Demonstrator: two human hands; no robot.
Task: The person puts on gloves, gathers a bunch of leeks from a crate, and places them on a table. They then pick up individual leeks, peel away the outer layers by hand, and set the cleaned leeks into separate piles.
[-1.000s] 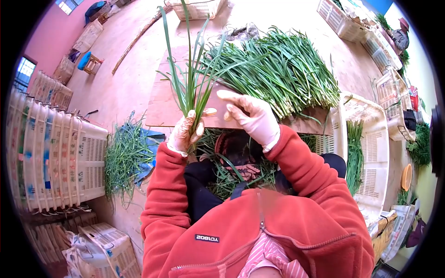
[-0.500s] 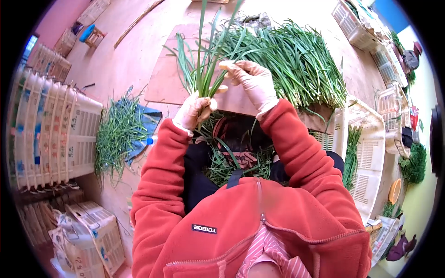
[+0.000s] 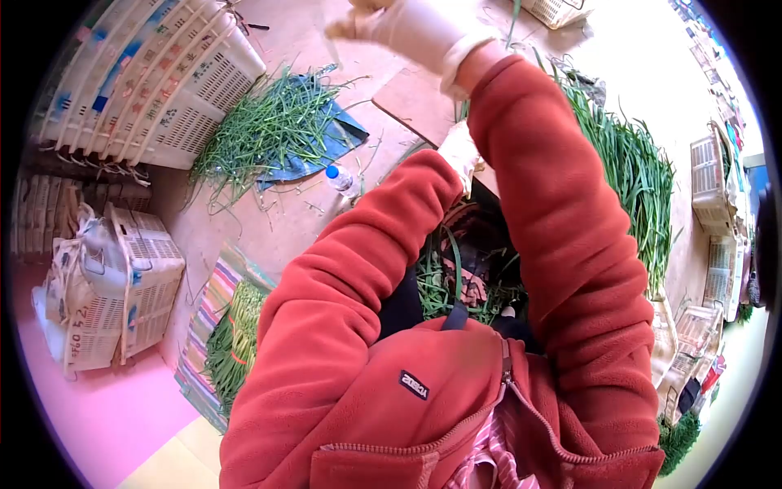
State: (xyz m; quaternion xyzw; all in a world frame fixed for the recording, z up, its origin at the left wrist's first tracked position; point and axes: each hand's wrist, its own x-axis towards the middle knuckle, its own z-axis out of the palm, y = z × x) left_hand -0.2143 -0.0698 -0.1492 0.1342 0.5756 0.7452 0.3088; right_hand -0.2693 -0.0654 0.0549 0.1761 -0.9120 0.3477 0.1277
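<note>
My right hand (image 3: 399,31), in a pale glove, is at the top edge, left of the board (image 3: 414,96). Motion smears its fingers, and the frame cuts part of them off; whether they hold anything is unclear. Lower down, my left hand (image 3: 460,153), also gloved, is beside the board's near side. The right sleeve covers its fingers, and a little green shows just above it. Long green stalks (image 3: 631,183) lie in a big pile right of the right sleeve. Loose green leaves (image 3: 277,122) are heaped on a blue sheet (image 3: 346,130) at the left.
White crates (image 3: 195,106) stand at the upper left, others (image 3: 151,277) below. A blue-capped bottle (image 3: 340,179) stands near the left sleeve. A tied green bundle (image 3: 240,326) lies on striped material (image 3: 199,338). More crates (image 3: 710,187) line the right side.
The view has turned toward the left. My right hand has moved from beside the upright stalks to beyond the board's left side. The stalks in my left hand are now mostly out of sight.
</note>
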